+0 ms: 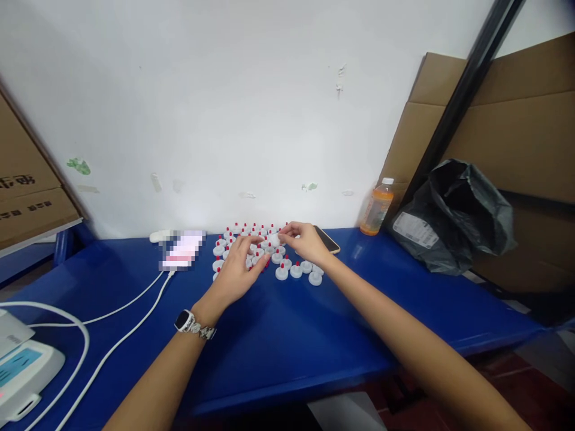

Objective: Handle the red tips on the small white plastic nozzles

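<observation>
White caps: a cluster of small white caps with red tips [269, 254] stands on the blue table [287, 335] near the wall, in loose rows; a short row of four sits at the cluster's near right edge.
Held cap: one white piece [273, 240] sits between the two hands, above the middle of the cluster.
Left hand [238, 266]: palm down over the left part of the cluster, fingers curled toward the held piece; whether they pinch it cannot be told. A watch [184, 321] is on the wrist.
Right hand [303, 238]: fingertips closed on the right side of the white piece, at the far right of the cluster.
Bottle [377, 208]: upright by the wall, white lid on, filled with orange liquid, well apart from the caps.
Black bag [453, 215]: crumpled, closed, at the table's right end; contents hidden.
Phone [327, 239]: flat, just behind the right hand.
Cardboard boxes [516, 120]: leaning at right; another at left.
White cables [121, 323]: run across the table's left part.
</observation>
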`<state>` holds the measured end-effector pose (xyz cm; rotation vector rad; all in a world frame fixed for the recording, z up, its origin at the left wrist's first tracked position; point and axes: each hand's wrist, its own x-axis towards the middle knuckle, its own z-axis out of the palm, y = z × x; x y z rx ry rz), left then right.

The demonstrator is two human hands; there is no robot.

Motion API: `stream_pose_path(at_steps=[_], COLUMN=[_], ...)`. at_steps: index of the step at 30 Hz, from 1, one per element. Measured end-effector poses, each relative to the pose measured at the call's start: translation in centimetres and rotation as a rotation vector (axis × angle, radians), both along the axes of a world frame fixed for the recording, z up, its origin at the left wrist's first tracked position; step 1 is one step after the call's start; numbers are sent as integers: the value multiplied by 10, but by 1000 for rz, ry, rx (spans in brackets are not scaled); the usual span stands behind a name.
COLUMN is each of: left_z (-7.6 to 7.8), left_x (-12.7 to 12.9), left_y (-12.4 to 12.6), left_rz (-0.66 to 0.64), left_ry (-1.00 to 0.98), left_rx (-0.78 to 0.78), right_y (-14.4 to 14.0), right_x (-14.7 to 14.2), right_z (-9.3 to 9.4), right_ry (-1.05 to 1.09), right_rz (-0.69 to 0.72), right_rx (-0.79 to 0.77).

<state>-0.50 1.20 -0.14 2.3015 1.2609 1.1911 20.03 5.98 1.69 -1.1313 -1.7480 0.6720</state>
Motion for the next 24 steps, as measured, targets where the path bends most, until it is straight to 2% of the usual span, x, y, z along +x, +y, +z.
stream_pose_path(at_steps=[3,5,7,9,11,13,17,24], left_z=[3,5,6,6,6,6,7,8], left_x=[-2,-4,-9,-15,-19,-22,-21,-19], left_y=[-3,-3,-1,2,3,4,3,1], left_rz=[-69,-70,-21,22,36,41,47,32], left_ry=[-18,-30,-41,-54,-58,-54,-27,18], left_rx=[-41,-99,-132,-134,-139,-147,-146,-141], right_y=[-22,-30,-35,-38,-40,-40,-33,-23], right_x=[-18,-25,-24,-19,-12,-7,-10,-27], right_z=[-3,-7,-13,-18,-22,-23,-23,-28], right_ry=[188,189,56,-219,-525,-728,-852,-925], right_rz=[190,190,97,14,-4,-25,-118,26], right_rx=[-76,-59,43,187,305,368,427,447])
